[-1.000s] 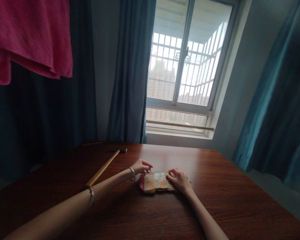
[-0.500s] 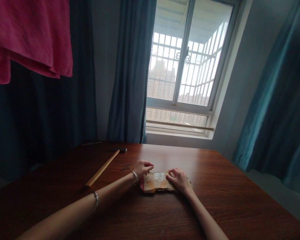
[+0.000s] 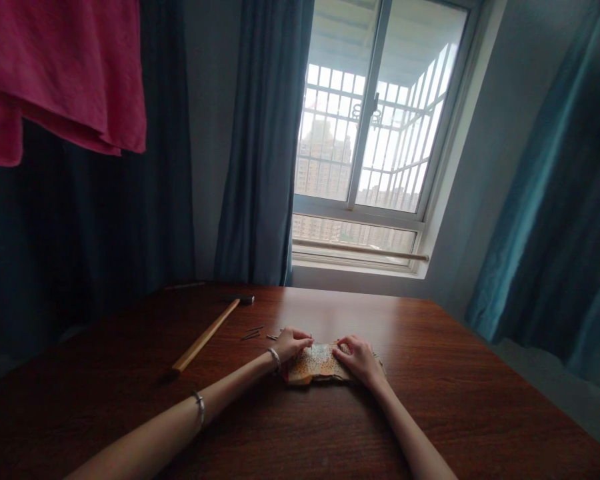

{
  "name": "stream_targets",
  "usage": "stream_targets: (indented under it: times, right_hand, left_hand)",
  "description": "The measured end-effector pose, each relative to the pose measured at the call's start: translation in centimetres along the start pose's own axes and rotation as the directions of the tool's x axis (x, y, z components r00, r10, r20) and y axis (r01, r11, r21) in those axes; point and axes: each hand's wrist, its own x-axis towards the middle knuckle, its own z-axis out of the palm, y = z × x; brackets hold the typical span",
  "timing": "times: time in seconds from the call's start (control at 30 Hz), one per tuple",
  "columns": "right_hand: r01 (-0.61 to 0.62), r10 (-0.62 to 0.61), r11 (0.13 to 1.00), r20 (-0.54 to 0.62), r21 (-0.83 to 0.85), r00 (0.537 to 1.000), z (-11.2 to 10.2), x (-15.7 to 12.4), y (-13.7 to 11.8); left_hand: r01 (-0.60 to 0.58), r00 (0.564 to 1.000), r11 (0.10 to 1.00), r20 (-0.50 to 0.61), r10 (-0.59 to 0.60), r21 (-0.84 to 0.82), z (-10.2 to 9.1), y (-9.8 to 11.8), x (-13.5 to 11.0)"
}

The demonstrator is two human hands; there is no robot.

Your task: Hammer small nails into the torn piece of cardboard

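Observation:
My left hand (image 3: pixel 291 343) is closed in a pinch around a thin nail (image 3: pixel 311 339), which stands about upright over the left part of a worn board (image 3: pixel 320 363). Whether the nail's tip touches the board I cannot tell. The board is pale with orange patches, dotted with small dark spots, and ragged along its edges. My right hand (image 3: pixel 361 360) grips the board's right side, thumb on top and fingers curled toward the far edge. Several loose nails (image 3: pixel 252 333) lie left of my left hand, one partly hidden behind it.
A hammer (image 3: pixel 207 335) with a long wooden handle lies on the left of the brown wooden table (image 3: pixel 300 440), its dark head pointing away. A pink cloth (image 3: pixel 65 73) hangs at upper left. Beyond the table are blue curtains (image 3: pixel 263 147) and a barred window (image 3: pixel 330 133).
My left hand has shifted slightly right and down, bringing the nail from near the board's far edge to over its surface. Another loose nail now shows behind it. My right hand stays put.

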Motion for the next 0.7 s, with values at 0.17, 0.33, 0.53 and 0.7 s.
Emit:
stream_targets:
  times: [0.17, 0.33, 0.53, 0.7]
  right_hand:
    - [-0.002, 0.002, 1.0, 0.006, 0.011, 1.0, -0.08, -0.01, 0.0]
    - [-0.004, 0.004, 1.0, 0.004, 0.02, 1.0, -0.06, -0.06, -0.01]
    - [0.005, -0.005, 1.0, -0.001, 0.03, 1.0, -0.29, -0.17, -0.14]
    - [0.025, -0.024, 0.998, -0.028, 0.049, 0.999, -0.1, -0.33, -0.14]
  left_hand:
    - [-0.021, 0.999, 1.0, 0.027, 0.021, 0.004, -0.29, -0.35, -0.18]
    - [-0.048, 0.998, 0.999, 0.032, 0.048, -0.003, -0.29, -0.63, -0.34]
    - [-0.036, 0.999, 0.999, -0.005, 0.037, 0.03, -0.16, -0.71, -0.47]
    - [-0.131, 0.991, 0.984, 0.02, 0.13, 0.118, -0.37, -0.32, -0.87]
